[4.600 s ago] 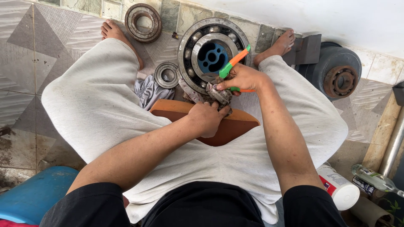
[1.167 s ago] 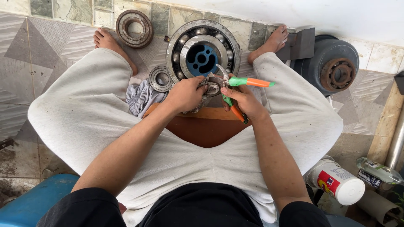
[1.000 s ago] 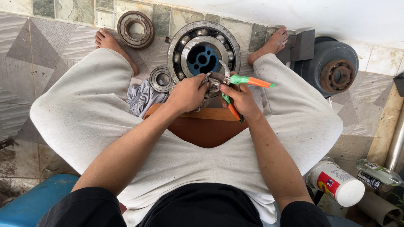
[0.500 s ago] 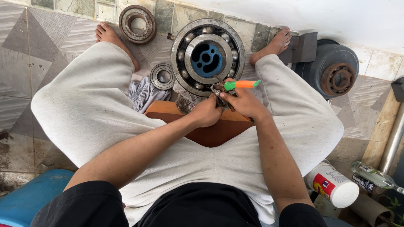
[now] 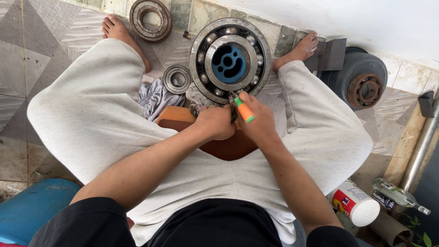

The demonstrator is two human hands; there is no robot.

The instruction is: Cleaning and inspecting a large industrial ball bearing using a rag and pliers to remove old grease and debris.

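Pliers (image 5: 243,110), orange-and-green handled, at frame centre just below the big bearing (image 5: 230,59): stiff and light, probably best gripped by the sleeved handles. Right hand (image 5: 258,121) is closed around them. Left hand (image 5: 217,122) is clenched on a small metal part over the brown block (image 5: 176,116). The part and the plier tips are hidden between the hands.

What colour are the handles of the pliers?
Orange with green tips, on the pliers in the right hand; head view.
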